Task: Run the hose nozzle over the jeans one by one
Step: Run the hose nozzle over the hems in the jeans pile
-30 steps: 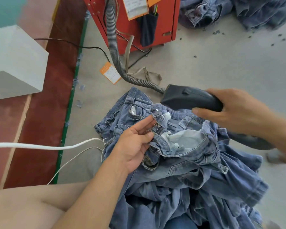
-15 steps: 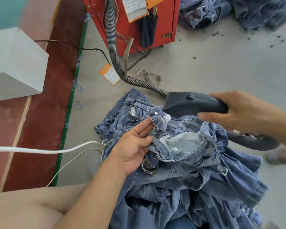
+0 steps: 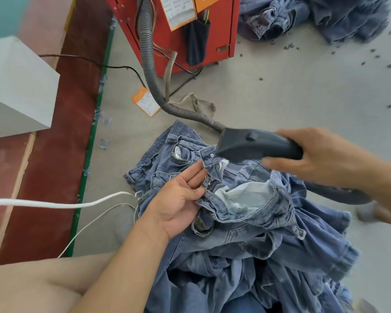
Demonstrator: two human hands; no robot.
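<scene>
A heap of blue jeans (image 3: 246,233) lies on the grey floor in front of me, the top pair with its waistband open and pale lining showing. My left hand (image 3: 178,199) pinches that waistband at the fly, palm up. My right hand (image 3: 321,157) grips the handle of a dark grey hose nozzle (image 3: 253,144), whose wide mouth hovers just above the waistband button. A ribbed grey hose (image 3: 154,82) runs from the nozzle back to a red machine (image 3: 174,35).
A second pile of jeans (image 3: 314,16) lies at the far right. White cords (image 3: 54,203) cross the floor on the left, a black cable (image 3: 81,59) runs behind. A grey block (image 3: 16,86) sits left, and an orange tag (image 3: 145,101) lies near the hose.
The nozzle has shifted slightly right and down toward the waistband, while the left hand keeps its hold on the fly. The view has barely moved.
</scene>
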